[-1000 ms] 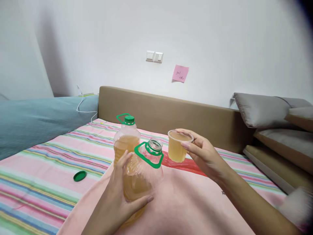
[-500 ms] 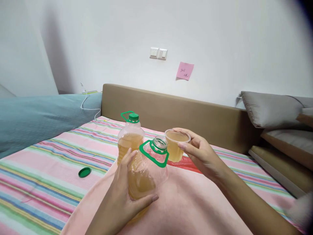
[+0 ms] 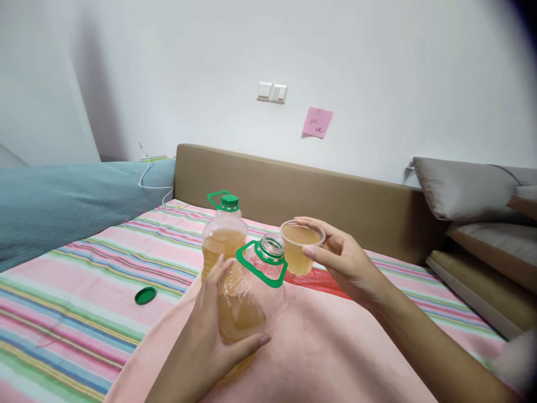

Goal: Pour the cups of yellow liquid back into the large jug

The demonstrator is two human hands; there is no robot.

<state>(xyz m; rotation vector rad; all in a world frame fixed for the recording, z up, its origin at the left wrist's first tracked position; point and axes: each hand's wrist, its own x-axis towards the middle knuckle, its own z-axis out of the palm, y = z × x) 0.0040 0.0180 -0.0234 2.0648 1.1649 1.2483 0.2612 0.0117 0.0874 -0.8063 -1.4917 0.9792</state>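
My left hand is wrapped round the body of a clear plastic bottle, uncapped, with a green carrying ring at its neck and amber liquid inside. In my right hand is a clear plastic cup of pale amber liquid, gripped near the rim between thumb and fingers. The cup is just right of the bottle's mouth and looks close to level. Behind stands a second bottle with its green cap on, holding similar liquid. A loose green cap lies on the sheet at the left.
Pink cloth spreads under the bottles over a striped sheet. Red plastic lies behind the cup. A brown headboard stands against the wall. Cushions are stacked at right, and a blue-covered bolster is at left.
The cup in my right hand has shifted slightly left and up. The uncapped bottle has moved a touch left with my left hand. The rest looks unchanged.
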